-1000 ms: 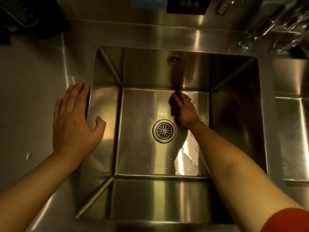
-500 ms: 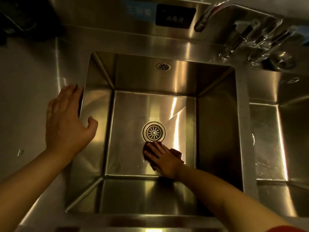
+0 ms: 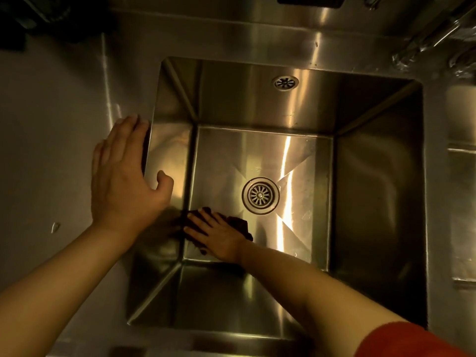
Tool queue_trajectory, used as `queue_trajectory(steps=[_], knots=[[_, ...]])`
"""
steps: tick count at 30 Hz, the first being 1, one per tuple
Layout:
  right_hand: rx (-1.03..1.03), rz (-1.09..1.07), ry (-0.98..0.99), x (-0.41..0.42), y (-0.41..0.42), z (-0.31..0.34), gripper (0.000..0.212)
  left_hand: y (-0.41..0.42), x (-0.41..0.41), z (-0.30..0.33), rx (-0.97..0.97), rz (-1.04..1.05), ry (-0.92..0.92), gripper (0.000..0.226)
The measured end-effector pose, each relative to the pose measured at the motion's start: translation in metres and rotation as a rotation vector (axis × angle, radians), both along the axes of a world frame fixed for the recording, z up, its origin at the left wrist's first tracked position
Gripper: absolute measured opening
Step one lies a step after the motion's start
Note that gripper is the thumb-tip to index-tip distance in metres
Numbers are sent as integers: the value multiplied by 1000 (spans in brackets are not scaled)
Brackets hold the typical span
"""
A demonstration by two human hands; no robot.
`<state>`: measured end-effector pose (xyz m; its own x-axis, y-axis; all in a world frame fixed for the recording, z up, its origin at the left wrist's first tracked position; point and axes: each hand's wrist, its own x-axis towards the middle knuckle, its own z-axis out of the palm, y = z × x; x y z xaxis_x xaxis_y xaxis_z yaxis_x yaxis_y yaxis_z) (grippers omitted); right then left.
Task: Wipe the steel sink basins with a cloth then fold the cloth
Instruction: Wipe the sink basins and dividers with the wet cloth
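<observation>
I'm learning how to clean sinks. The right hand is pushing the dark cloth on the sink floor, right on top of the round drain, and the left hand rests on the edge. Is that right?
Not quite. In the head view the right hand presses the dark cloth on the sink floor beside the round drain, near the left corner, not on top of it. The left hand does rest on the edge.

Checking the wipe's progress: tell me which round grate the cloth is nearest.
The floor drain in the basin's bottom, just beyond the dark cloth under the right hand. The smaller overflow grate sits high on the far wall.
</observation>
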<state>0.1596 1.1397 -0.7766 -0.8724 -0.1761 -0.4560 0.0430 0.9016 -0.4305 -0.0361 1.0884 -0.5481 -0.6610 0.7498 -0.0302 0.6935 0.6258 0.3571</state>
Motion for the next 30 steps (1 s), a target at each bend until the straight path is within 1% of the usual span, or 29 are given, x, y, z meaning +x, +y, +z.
queue_trajectory(steps=[3,6,8,10,11,13,15,18,21,23,25,28,30], knots=[[-58,19,-1,27,17,0,75,1,1,2,-5,5,-8,89],[-37,39,-48,77,50,6,75,1,0,1,0,2,0,90],[14,-8,-74,115,79,11,71,1,0,1,14,4,1,90],[71,-100,-100,142,105,18,74,1,1,0,22,0,-1,90],[106,-182,-112,149,116,21,76,1,1,0,22,-1,2,90],[170,-421,-148,149,133,25,79,1,-1,-1,17,1,8,90],[184,-646,-182,134,148,28,82,0,-1,-2,24,-3,13,90],[160,-972,-103,101,169,27,81,-2,-1,-3,30,6,17,89],[218,-1158,-59,60,181,19,76,-1,-1,-3,28,2,19,88],[219,-1201,-60,30,181,13,72,0,-1,-2,22,-4,21,87],[209,-1169,-26,3,174,8,71,-1,0,-1,22,-6,19,87],[191,-1035,32,-24,151,4,71,-1,-1,-1,28,-8,15,87],[134,-929,62,-35,132,3,72,0,-1,-1,31,0,12,87]])
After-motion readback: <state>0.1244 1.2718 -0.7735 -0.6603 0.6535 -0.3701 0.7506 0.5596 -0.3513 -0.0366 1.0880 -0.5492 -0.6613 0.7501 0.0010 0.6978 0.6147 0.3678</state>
